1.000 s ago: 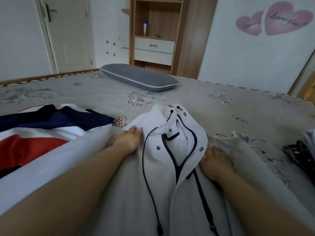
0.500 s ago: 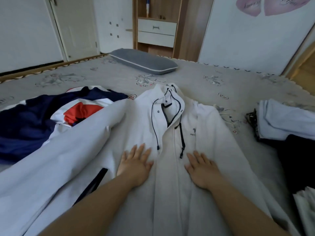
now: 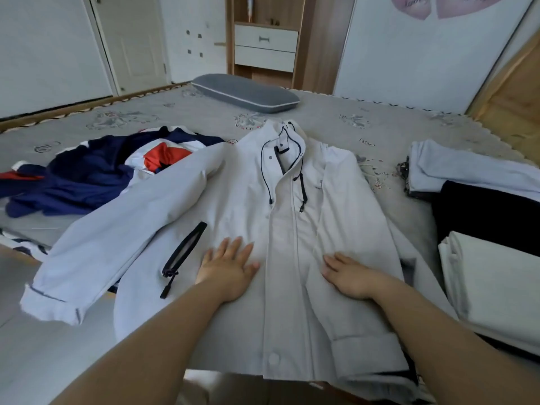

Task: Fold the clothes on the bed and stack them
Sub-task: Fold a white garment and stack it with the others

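One white jacket [image 3: 292, 229], one navy-red garment [image 3: 102, 173], one pillow [image 3: 245, 93], three folded items [image 3: 482, 211], two hands [image 3: 228, 270].

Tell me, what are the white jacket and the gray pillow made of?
The jacket looks like thin woven cloth, maybe cotton or polyester: matte, softly creased, with dark cords and snap buttons. The pillow looks like smooth knitted fabric over foam, perhaps: it holds a firm, low, rounded shape with pale piping along its edge. The picture cannot settle either one for certain.

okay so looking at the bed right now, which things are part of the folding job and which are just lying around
Part of the job:
white jacket, under the left hand and right hand
navy and red garment
folded stack

Just lying about:
grey pillow
wooden shelf unit
door
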